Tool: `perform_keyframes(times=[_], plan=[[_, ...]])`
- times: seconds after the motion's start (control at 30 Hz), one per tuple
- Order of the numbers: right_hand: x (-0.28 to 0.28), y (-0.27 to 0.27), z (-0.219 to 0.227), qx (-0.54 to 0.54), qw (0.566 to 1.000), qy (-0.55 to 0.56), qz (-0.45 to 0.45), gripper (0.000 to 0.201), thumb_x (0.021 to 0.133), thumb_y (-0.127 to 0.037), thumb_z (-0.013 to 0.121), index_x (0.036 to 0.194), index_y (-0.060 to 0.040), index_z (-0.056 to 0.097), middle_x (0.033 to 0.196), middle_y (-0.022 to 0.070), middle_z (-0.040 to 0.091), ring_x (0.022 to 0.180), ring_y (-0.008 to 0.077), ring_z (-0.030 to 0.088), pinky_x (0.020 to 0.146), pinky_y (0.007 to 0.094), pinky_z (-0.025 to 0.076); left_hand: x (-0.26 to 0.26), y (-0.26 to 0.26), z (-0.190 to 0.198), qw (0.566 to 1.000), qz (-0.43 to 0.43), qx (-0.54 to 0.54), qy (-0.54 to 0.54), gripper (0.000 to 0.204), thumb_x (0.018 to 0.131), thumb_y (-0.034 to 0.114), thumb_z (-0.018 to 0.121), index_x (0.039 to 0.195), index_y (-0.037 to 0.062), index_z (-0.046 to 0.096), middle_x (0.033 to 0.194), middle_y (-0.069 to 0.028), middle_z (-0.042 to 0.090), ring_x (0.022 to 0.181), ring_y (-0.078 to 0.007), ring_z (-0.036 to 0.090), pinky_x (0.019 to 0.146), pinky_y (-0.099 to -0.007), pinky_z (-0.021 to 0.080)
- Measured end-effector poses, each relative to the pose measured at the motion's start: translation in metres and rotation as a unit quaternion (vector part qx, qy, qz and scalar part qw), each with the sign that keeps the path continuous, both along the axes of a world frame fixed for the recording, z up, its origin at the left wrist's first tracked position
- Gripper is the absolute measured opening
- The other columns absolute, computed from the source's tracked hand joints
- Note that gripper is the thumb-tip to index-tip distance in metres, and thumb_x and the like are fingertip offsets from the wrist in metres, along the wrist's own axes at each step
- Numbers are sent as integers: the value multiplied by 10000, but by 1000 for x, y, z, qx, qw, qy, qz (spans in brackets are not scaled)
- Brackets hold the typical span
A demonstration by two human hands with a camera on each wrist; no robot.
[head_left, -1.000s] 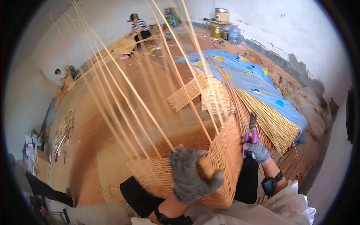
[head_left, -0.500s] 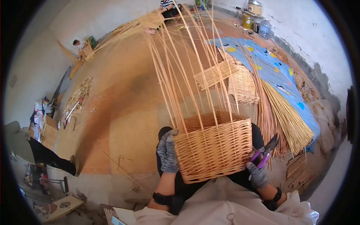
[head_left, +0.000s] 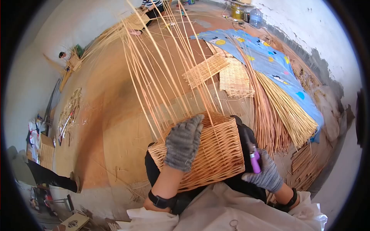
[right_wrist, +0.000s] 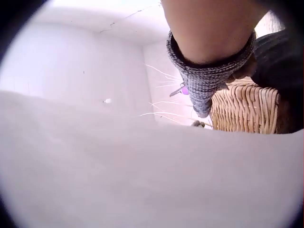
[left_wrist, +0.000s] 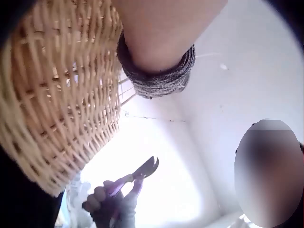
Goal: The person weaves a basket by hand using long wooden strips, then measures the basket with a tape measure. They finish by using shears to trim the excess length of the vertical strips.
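Lap-held basket (head_left: pixel 210 154) under left grip (head_left: pixel 184 143)

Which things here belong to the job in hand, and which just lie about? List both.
In hand:
- wicker basket with uncut upright stakes, on the lap
- left hand, resting on the basket
- right hand, gripping purple-handled shears

Lying about:
- flat woven panels
- willow rod bundle
- blue sheet
- water bottle

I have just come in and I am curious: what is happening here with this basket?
A person in grey gloves holds a half-woven wicker basket on the lap. The left hand rests flat on its side near the rim, the right hand grips purple-handled shears beside it. Long unwoven stakes stand up from the rim.
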State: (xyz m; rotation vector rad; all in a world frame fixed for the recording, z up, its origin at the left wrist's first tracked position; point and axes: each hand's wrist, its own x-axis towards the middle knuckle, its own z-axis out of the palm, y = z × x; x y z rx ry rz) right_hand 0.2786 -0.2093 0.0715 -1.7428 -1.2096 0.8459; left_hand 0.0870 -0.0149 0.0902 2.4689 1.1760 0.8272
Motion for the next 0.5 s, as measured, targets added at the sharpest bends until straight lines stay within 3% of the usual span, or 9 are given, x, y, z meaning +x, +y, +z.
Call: perform_keyframes(times=[0.07,0.17,0.2,0.3,0.5], plan=[[-4,5,4,3,995,-95,13,846,548,-371,857,1183,7,445,1014,154,554,933,276,570,833,372,467,15,3,21,988,5,-117,96,313,857,320,589,1062,89,638,956,-123,659,894,-279,620,820,-360,478],[-5,13,2,13,977,-210,22,855,524,-377,840,1190,-3,456,1036,185,552,932,345,563,833,420,457,22,7,27,978,-33,-123,162,357,860,388,563,1004,80,672,945,-133,663,899,-290,619,834,-368,469],[-5,14,3,13,970,-241,22,854,523,-385,836,1188,-4,461,1038,184,553,932,347,560,834,425,452,23,7,22,986,-25,-108,125,284,852,331,597,928,77,699,907,-122,672,825,-258,638,774,-343,493],[-11,18,1,43,935,-353,4,856,516,-398,815,1197,-5,477,1041,174,556,939,319,548,820,432,422,18,4,14,997,-13,-70,31,200,818,240,659,898,62,699,842,-113,672,722,-198,633,690,-297,506],[-18,52,19,76,881,-466,4,763,594,-370,746,1212,-1,492,1040,150,552,926,294,539,801,434,402,-15,1,-8,976,11,-107,-187,89,780,45,667,862,12,663,777,-105,634,701,-195,609,675,-275,490]])
